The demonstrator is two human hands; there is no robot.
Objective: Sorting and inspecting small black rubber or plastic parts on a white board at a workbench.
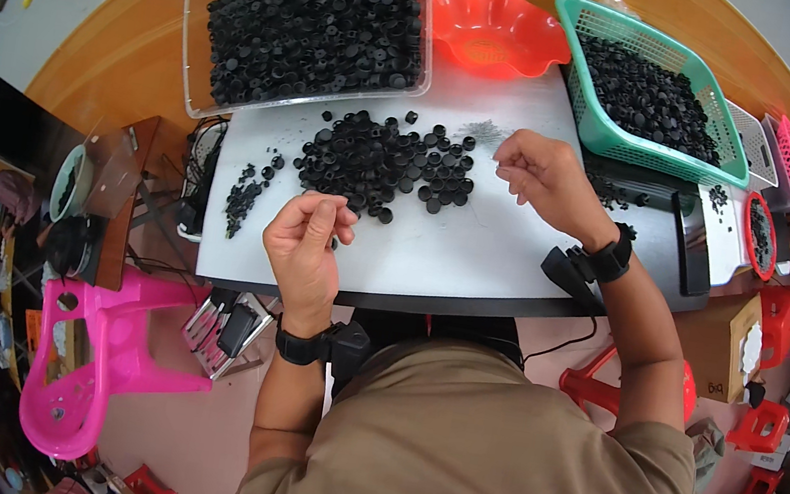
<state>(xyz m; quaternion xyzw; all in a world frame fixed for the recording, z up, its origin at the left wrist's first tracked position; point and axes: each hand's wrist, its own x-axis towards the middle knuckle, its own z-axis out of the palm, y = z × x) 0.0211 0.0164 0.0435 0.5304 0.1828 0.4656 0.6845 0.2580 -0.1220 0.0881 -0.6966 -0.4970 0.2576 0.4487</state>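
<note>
A heap of small round black caps (352, 155) lies on the white tabletop (494, 261). At the heap's near edge is my left hand (308, 243), with its fingers curled in and its thumb pressed over them. Whatever it grips, if anything, stays hidden. To the right of the caps, above the table, my right hand (548, 180) holds thumb and fingertips together in a pinch. Anything between those fingertips is too small to name. Just beyond it lies a little scatter of thin grey pieces (482, 131). Smaller black parts (242, 200) form a pile at the left.
A clear bin (424, 89) full of black caps stands at the back left. Beside it are a red wavy-edged bowl (491, 33) and a green basket (621, 147) of black parts. A black tray-like object (687, 250) lies at the right. Pink stool (93, 386) on the floor, left.
</note>
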